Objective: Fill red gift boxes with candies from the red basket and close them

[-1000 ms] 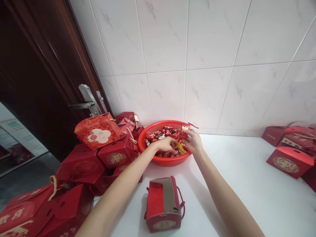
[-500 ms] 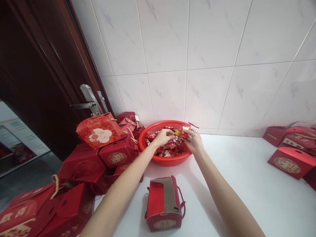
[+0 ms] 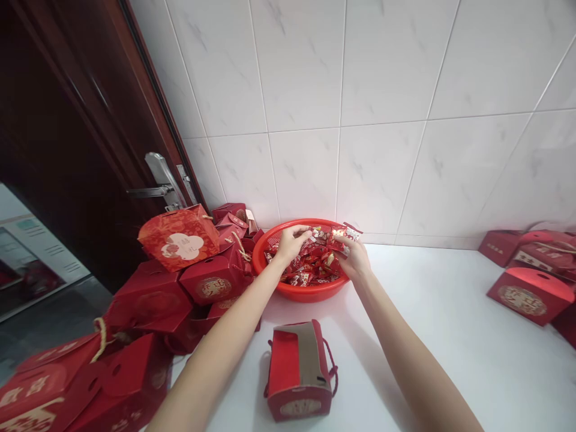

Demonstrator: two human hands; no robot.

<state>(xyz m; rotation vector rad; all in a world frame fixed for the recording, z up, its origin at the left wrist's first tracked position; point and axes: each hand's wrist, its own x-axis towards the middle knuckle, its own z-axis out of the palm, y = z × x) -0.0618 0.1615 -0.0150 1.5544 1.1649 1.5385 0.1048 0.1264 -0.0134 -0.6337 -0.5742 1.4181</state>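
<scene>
Head view: the right hand (image 3: pixel 356 258) is closed on a red-and-white packet (image 3: pixel 352 232) above the right side of the red basket (image 3: pixel 310 294), which holds many wrapped sweets (image 3: pixel 310 264) and sits on the white tabletop (image 3: pixel 432 312). The left hand (image 3: pixel 291 243), nearly closed, is over the basket's left part; whether it grips a sweet, I cannot tell. Nearer stands a red box (image 3: pixel 281 363); more boxes (image 3: pixel 213 283) are piled to its left
</scene>
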